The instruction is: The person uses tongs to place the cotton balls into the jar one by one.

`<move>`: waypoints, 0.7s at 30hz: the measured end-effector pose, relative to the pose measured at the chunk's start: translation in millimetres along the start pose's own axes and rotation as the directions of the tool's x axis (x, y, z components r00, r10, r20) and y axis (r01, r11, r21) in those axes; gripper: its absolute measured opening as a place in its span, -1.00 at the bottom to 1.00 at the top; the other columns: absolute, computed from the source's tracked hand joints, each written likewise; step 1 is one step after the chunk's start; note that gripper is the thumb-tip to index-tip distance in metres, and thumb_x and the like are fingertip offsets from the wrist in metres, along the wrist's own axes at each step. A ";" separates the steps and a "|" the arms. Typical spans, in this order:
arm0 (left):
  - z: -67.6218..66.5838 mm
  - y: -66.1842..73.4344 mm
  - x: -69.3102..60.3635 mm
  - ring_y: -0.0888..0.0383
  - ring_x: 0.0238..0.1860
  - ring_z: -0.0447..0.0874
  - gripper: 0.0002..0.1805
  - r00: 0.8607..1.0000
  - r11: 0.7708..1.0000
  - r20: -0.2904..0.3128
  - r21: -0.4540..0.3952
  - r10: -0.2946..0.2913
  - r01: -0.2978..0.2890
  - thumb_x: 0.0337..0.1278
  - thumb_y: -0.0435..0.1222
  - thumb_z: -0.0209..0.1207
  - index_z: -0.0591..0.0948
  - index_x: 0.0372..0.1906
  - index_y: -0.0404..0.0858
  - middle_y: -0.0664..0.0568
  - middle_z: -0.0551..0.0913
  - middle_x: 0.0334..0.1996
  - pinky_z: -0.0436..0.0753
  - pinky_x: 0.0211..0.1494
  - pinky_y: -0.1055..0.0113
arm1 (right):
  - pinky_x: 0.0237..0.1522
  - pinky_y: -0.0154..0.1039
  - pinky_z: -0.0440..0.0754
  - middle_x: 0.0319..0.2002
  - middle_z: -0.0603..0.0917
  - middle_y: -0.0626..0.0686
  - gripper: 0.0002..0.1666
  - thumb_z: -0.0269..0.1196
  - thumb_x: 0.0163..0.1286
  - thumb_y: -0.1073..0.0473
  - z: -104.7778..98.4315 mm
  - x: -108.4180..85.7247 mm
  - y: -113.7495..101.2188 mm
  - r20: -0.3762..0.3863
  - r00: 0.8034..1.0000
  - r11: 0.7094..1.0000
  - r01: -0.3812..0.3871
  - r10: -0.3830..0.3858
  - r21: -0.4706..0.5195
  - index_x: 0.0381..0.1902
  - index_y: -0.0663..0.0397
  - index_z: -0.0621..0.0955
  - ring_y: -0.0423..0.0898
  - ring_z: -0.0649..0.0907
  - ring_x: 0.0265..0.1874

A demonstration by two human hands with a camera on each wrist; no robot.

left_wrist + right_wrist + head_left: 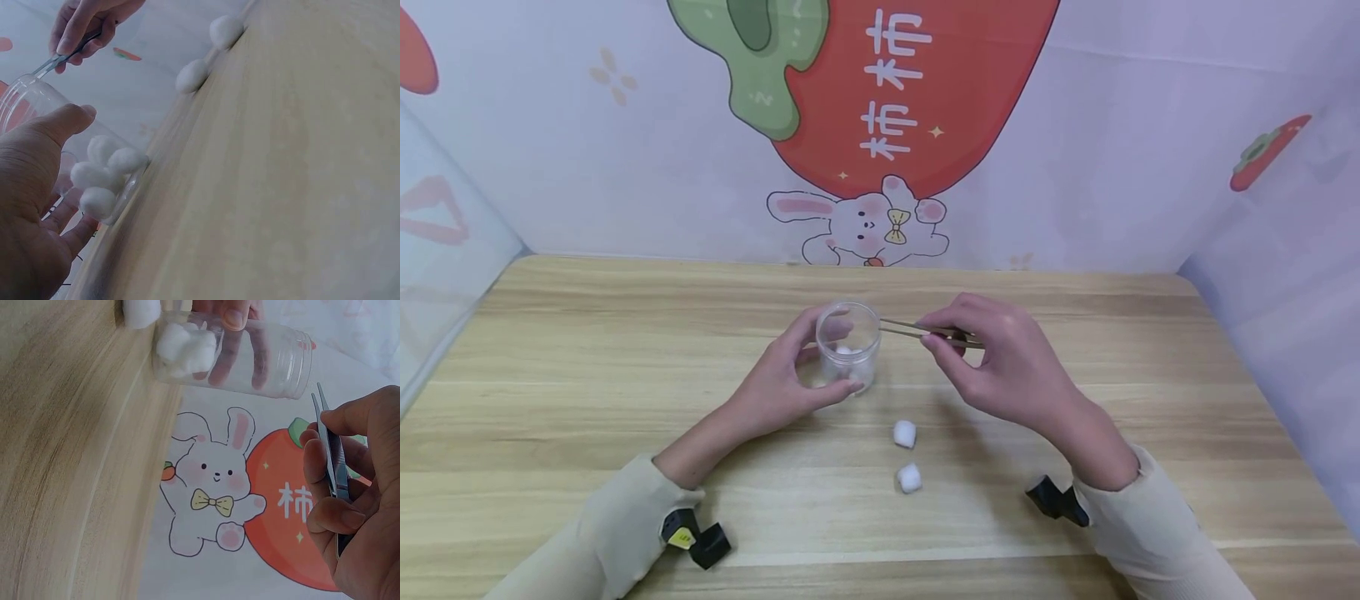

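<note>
A clear open-topped jar (850,343) stands upright on the table, with several white cotton balls (98,175) at its bottom. The left hand (786,375) wraps fingers and thumb round the jar's side. Metal tweezers (331,456) are pinched in the right hand (1003,358), their tips beside the jar's rim at its right. The tips stand slightly apart with nothing between them in the right wrist view. Two more cotton balls (905,433) (909,478) lie on the wood in front of the jar, between the forearms.
The wooden table (587,333) reaches back to a printed cloth (1097,167) with a rabbit and a red fruit. Cloth also hangs at both sides. Black devices (710,546) (1058,502) are at both sleeve cuffs.
</note>
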State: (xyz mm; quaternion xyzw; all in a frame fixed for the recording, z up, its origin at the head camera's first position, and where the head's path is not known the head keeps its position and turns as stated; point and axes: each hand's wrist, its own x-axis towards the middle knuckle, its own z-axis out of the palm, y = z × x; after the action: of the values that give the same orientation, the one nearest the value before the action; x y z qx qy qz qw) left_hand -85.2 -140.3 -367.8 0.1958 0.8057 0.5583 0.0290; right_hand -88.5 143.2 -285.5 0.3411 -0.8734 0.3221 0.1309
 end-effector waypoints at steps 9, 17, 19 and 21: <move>-1.3 0.1 -0.3 0.08 0.45 0.54 -0.07 1.000 1.000 -0.003 0.016 -0.002 0.002 0.05 -0.27 0.58 0.36 0.52 0.04 0.05 0.58 0.36 0.64 0.51 0.01 | -0.35 -0.40 0.67 -0.36 0.74 -0.17 -0.82 0.45 0.35 0.28 -1.4 -7.1 -2.6 0.020 1.000 1.000 -0.009 0.010 -0.007 -0.10 -0.02 0.82 -0.33 0.60 -0.39; -0.6 -2.0 1.9 0.09 0.45 0.53 -0.07 1.000 1.000 -0.002 0.005 0.005 -0.005 0.05 -0.27 0.59 0.37 0.52 0.03 0.04 0.58 0.36 0.63 0.53 0.02 | -0.37 -0.41 0.65 -0.37 0.71 -0.20 -0.81 0.44 0.36 0.26 -1.3 -16.2 -2.3 0.051 0.998 0.999 -0.035 0.035 -0.020 -0.09 -0.05 0.82 -0.33 0.58 -0.40; -0.4 -2.6 1.7 0.11 0.44 0.53 -0.07 1.000 1.000 -0.003 0.004 0.000 0.000 0.04 -0.26 0.59 0.37 0.51 0.04 0.06 0.58 0.36 0.62 0.53 0.02 | -0.37 -0.41 0.64 -0.38 0.71 -0.21 -0.81 0.44 0.36 0.26 -0.5 -19.2 -1.8 0.061 0.997 0.999 -0.039 0.040 -0.019 -0.09 -0.07 0.82 -0.34 0.58 -0.40; -0.1 -3.3 1.4 0.12 0.45 0.53 -0.06 1.000 1.000 -0.002 0.005 -0.004 0.004 0.04 -0.25 0.60 0.37 0.51 0.07 0.08 0.58 0.36 0.62 0.53 0.02 | -0.37 -0.42 0.63 -0.38 0.70 -0.22 -0.80 0.44 0.36 0.27 0.6 -22.7 -1.2 0.067 0.997 0.999 -0.040 0.041 -0.016 -0.09 -0.08 0.82 -0.35 0.57 -0.41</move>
State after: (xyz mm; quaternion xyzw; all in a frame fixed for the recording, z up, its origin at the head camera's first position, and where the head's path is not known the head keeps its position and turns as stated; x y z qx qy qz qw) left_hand -87.5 -140.9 -370.6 0.1939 0.8074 0.5565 0.0289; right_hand -71.1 153.7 -295.6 0.3331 -0.8864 0.3064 0.0975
